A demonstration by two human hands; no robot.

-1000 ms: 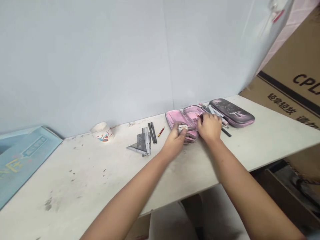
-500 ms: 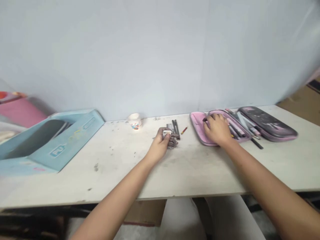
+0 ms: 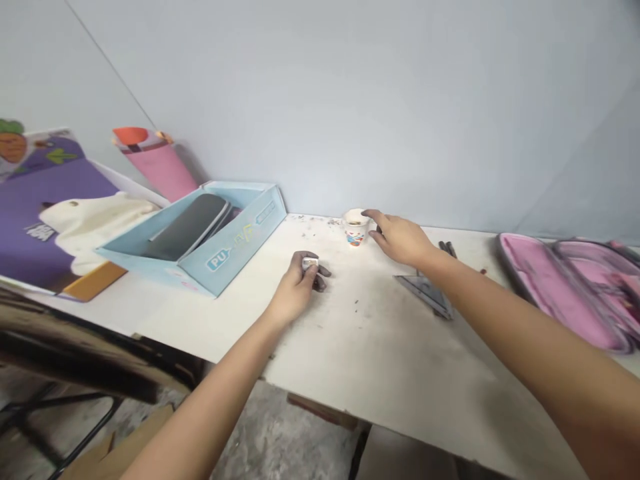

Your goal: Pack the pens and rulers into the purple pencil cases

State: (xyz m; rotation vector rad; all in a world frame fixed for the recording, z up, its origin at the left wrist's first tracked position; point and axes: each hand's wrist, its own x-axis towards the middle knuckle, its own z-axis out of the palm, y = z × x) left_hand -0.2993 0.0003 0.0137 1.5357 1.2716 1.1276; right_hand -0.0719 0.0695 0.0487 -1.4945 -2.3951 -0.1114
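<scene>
A small white block (image 3: 310, 263), too small to name more exactly, is pinched between the thumb and darkened fingers of my left hand (image 3: 299, 283), just above the table. My right hand (image 3: 397, 239) is at a white paper cup (image 3: 355, 230) with a red and blue print. Its index finger and thumb are spread, with the index tip at the cup's rim; I cannot tell whether it touches. Something brownish shows inside the cup. A grey triangular flat object (image 3: 425, 293) lies below my right wrist, partly hidden by the forearm.
On the left stands a light blue box (image 3: 240, 243) with a dark grey case (image 3: 190, 227) inside. Beyond it are a purple box (image 3: 30, 220), a white cloth (image 3: 100, 227) and a pink roll (image 3: 163, 167). An opened pink pencil case (image 3: 560, 293) lies right, near dark pens (image 3: 447, 249).
The view has swung left. My right hand has left the pink pencil case and moved left to the paper cup. My left hand still holds the small white block.
</scene>
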